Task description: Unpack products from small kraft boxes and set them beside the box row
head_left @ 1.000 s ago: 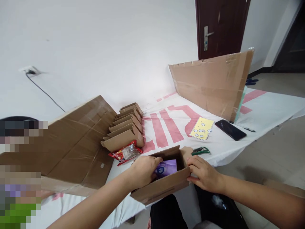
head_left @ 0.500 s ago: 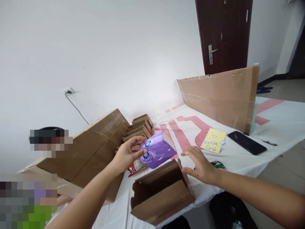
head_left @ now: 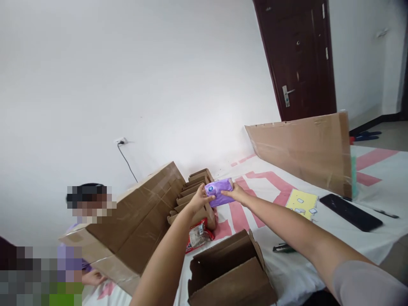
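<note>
Both hands hold a purple soft plastic pack (head_left: 219, 186) with a round blue mark, raised above the table. My left hand (head_left: 198, 199) grips its left end, and my right hand (head_left: 236, 193) is closed on its right end. Just behind and left of the pack stands a row of several small open cardboard boxes (head_left: 191, 191). A clear bag with red edges (head_left: 199, 237) lies beneath my left forearm. Nearest to me sits another open cardboard box (head_left: 236, 285), its inside dark.
A large cardboard panel (head_left: 137, 221) stands at left, with a person (head_left: 86, 204) beyond it. Another cardboard panel (head_left: 302, 151) rises at the back right. A yellow card (head_left: 302, 203), a black phone (head_left: 350, 211) and a thin dark pen-like item (head_left: 387, 213) lie on the white-and-pink cloth.
The purple pack has moved away from me, toward the row of boxes. My right hand, apart from it before, now grips its right end. The view has shifted.
</note>
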Demonstrator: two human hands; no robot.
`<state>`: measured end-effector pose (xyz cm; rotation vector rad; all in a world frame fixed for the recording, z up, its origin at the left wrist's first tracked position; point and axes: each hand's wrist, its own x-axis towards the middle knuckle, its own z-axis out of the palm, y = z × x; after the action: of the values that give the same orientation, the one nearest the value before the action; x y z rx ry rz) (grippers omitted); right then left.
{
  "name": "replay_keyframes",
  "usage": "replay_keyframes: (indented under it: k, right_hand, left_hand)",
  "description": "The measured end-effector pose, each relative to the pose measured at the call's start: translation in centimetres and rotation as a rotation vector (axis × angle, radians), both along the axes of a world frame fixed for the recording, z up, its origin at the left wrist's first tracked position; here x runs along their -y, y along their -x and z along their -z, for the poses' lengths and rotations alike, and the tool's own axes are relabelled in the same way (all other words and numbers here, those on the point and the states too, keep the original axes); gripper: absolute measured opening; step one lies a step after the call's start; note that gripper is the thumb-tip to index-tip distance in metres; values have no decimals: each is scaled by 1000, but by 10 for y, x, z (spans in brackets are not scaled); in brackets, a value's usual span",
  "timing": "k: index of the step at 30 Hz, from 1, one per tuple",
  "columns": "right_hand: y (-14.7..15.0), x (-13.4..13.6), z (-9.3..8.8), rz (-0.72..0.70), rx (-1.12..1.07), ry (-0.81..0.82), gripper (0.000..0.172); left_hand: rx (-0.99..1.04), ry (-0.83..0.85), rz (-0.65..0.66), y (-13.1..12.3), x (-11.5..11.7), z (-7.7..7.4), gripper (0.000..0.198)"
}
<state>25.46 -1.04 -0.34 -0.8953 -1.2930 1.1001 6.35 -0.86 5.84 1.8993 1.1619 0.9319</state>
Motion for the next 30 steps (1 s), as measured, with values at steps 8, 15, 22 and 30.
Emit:
replay_keyframes:
  k: [8,15,22,30]
  right_hand:
    - [-49,33,22,-52,-127,53,64]
    - [-179,119,111,-198,-91,284,59]
    - [-160,179,153,-638,176,182,83]
    - [-48,230,183,-188,327,-128,118]
  left_hand:
    - [6,-7,-52,34,39,25,84]
    - [-183,163,-194,159,147,107,69]
    - [-418,335,-173,134,200,224,100]
    - [-105,407,-266,83,213,213,66]
